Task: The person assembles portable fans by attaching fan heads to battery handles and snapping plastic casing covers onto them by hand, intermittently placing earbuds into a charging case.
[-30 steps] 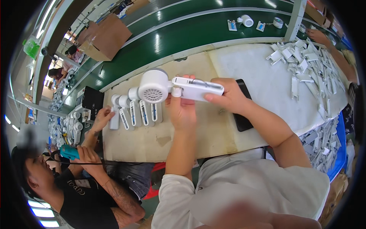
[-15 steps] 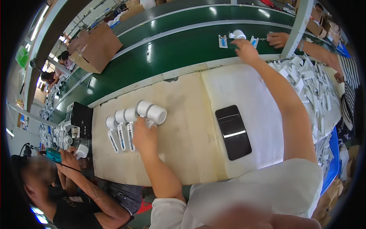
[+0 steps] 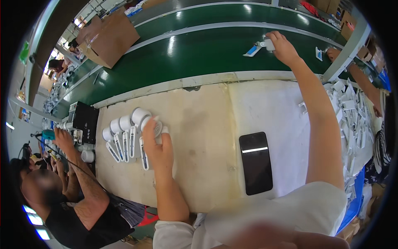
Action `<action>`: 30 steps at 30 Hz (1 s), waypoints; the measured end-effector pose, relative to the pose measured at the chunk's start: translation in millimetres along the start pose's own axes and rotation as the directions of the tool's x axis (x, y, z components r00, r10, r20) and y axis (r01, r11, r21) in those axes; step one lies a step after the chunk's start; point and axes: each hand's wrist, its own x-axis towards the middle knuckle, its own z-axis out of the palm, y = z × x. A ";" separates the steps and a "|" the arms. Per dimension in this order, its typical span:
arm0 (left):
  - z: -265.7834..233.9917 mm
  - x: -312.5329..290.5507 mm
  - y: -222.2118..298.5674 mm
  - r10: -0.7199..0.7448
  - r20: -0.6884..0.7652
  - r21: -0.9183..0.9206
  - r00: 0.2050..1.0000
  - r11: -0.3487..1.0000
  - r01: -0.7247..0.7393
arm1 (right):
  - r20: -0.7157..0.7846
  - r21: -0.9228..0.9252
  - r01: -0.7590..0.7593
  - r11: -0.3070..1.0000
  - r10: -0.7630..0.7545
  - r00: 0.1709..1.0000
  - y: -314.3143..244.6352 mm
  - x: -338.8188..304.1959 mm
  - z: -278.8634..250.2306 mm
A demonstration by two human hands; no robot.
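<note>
My right hand [image 3: 286, 50] reaches over the green conveyor belt, its fingers closed on a white hair-dryer-shaped device [image 3: 268, 45]. That device's slim handle with a blue strip [image 3: 253, 50] points left over the belt. On the beige worktop, my left hand [image 3: 157, 143] grips another hair-dryer-shaped device [image 3: 144, 154] at the right end of a row; my fingers partly hide its round head. Several matching white devices [image 3: 125, 123] lie side by side to its left, heads away from me and open-faced handles toward me.
A black phone [image 3: 256, 164] lies on the white sheet. White handle parts [image 3: 350, 112] are heaped at the right. Another person's hand [image 3: 333, 54] is near a handle piece [image 3: 319, 54] on the belt. A co-worker [image 3: 83, 199] sits at the left by a black box [image 3: 85, 120]. A carton [image 3: 108, 39] stands beyond.
My right hand has closed on a device on the belt. My left hand has put a further device at the row's right end. The view has shifted slightly.
</note>
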 end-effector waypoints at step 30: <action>16.6 -44.0 84.9 -0.046 0.694 -0.616 0.719 0.480 0.625 | -0.344 -0.180 0.694 0.697 -0.705 0.620 -191.6 -164.7 -169.0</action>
